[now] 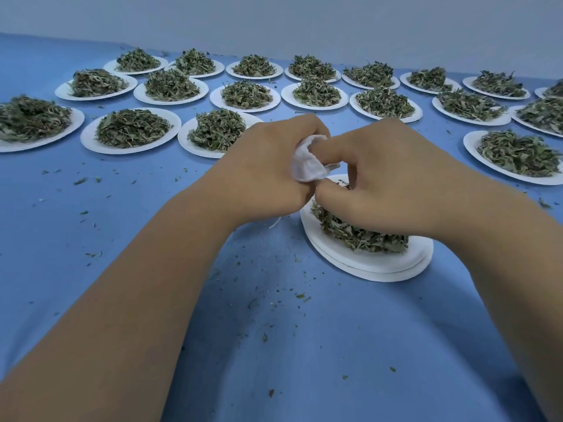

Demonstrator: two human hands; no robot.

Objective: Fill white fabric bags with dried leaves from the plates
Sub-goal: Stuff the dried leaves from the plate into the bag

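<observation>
In the head view, twenty paper plates heaped with dried leaves sat on the blue tablecloth (274, 345). Eight ran along the back row (254, 75), though the last one at the right edge was cut off and could only probably be counted. Seven made up the second row (245, 107). Three lay at the left of the third row (131, 147), and one lay at its right end (475, 147). The twentieth was the near plate (365, 266), which rested on at least one more plate, their rims showing as a stack. Its pile of dried leaves (362, 239) lay partly hidden under the right hand. One white fabric bag (306, 166) was in sight, held up between the two hands, above the far edge of the near plate. A thin white string (275, 222) hung below the left hand. Leaf crumbs (265, 300) were scattered over the cloth in front of the person.

Both bare forearms reached in from the bottom corners and met at the middle. The left hand (268, 175) was curled into a fist around the bag, knuckles up, gripping its body. The right hand (393, 181) arched over the near plate with its fingers bent. Its index finger (335, 144) was pushed into the bag's mouth with the thumb below, pinching the bag.
</observation>
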